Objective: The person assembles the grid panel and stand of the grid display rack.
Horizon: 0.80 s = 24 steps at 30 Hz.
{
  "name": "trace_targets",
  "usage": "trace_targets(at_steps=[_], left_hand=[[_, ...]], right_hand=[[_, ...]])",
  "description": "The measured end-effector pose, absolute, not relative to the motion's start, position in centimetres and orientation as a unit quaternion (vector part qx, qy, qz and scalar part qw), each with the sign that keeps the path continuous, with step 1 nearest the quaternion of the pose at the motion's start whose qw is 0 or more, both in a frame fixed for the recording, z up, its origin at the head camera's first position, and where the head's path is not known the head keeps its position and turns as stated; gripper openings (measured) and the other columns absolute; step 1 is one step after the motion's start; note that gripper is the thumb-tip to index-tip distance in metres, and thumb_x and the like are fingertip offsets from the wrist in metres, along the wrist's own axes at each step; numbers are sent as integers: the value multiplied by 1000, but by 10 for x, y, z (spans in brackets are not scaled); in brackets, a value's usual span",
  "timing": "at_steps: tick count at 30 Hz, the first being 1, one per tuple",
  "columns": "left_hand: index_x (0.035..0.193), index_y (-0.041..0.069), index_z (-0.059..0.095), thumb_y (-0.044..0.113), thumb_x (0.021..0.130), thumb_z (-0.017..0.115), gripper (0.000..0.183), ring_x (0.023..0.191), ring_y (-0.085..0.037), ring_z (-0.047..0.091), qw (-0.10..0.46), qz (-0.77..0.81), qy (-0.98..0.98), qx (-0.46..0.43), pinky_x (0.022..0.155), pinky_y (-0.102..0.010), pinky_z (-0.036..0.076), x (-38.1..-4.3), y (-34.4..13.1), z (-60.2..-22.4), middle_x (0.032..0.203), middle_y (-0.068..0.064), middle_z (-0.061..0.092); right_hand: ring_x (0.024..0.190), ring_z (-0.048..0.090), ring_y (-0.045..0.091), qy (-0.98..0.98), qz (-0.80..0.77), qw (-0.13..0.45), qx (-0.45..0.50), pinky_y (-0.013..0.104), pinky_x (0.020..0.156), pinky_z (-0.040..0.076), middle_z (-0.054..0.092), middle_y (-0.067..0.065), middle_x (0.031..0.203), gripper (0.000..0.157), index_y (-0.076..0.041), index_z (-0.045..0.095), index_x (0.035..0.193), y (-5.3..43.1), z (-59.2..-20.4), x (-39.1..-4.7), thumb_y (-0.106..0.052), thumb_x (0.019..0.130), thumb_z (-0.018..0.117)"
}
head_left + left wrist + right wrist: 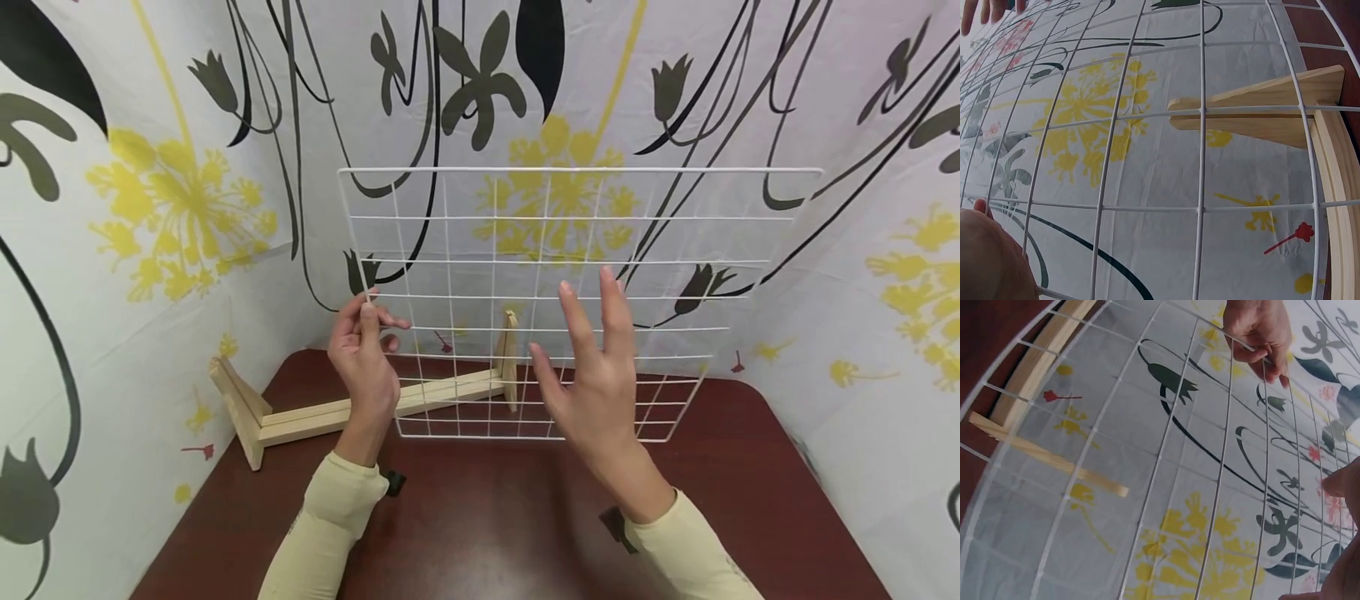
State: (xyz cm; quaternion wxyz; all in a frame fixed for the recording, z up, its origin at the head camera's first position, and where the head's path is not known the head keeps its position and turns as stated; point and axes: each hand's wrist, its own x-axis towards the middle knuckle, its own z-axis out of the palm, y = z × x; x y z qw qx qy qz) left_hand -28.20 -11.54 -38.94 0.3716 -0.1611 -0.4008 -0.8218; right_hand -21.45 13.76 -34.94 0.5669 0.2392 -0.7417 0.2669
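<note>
A white wire grid panel (570,218) stands tilted upright over the table, its top edge leaning towards the back wall. My left hand (365,354) pinches its left side wire between thumb and fingers, which the right wrist view also shows at the panel's edge. In front of the panel, right of its middle, my right hand (596,392) is raised with fingers spread and holds nothing. Behind the mesh lies a pale wooden stand (315,422), a grooved bar with a tapered upright at each end; the left wrist view shows one upright (1260,94) through the wires.
The dark red-brown table (480,517) has rounded back corners. White cloth (315,50) printed with grey and yellow plants closes off the back and both sides. The wooden stand sits at the table's left rear, partly covered by the left wrist.
</note>
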Motion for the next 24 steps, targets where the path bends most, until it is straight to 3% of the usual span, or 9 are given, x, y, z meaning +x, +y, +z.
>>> trace_targets(at_steps=[6, 11, 14, 18, 24], left_hand=[[123, -8, 67, 8, 109, 58, 24, 65, -15, 74, 369, -825, -400, -154, 45, -18, 40, -280, -113, -387, 77, -2, 68], [123, -5, 68, 10, 109, 57, 23, 66, -14, 74, 367, -821, -407, -160, 46, -19, 39, -274, -110, -385, 78, -1, 68], [122, 2, 72, 9, 109, 57, 21, 66, -14, 74, 367, -821, -408, -158, 46, -19, 39, -271, -109, -383, 77, 0, 68], [121, 3, 72, 8, 109, 57, 20, 66, -14, 74, 368, -824, -401, -157, 46, -17, 40, -267, -111, -381, 78, -1, 69], [120, 5, 74, 10, 109, 58, 20, 68, -14, 75, 371, -823, -401, -157, 49, -19, 42, -264, -113, -382, 80, -1, 70]], right_hand=[[160, 28, 47, -762, 235, 558, 230, 62, 131, 26, 27, 22, 174, 71, -20, 49, 158, 126, -344, -226, -24, 94, 79], [162, 27, 43, -765, 238, 558, 217, 61, 132, 25, 21, 21, 176, 78, -23, 43, 162, 117, -344, -235, -20, 93, 80], [160, 32, 42, -755, 252, 568, 209, 57, 126, 37, 24, 20, 175, 74, -23, 45, 161, 112, -344, -238, -14, 94, 76], [150, 44, 41, -730, 271, 593, 206, 49, 104, 53, 31, 20, 172, 64, -19, 52, 156, 107, -343, -244, -5, 97, 69], [140, 52, 38, -716, 292, 601, 201, 46, 91, 60, 38, 19, 168, 54, -20, 59, 151, 105, -346, -251, -6, 100, 66]])
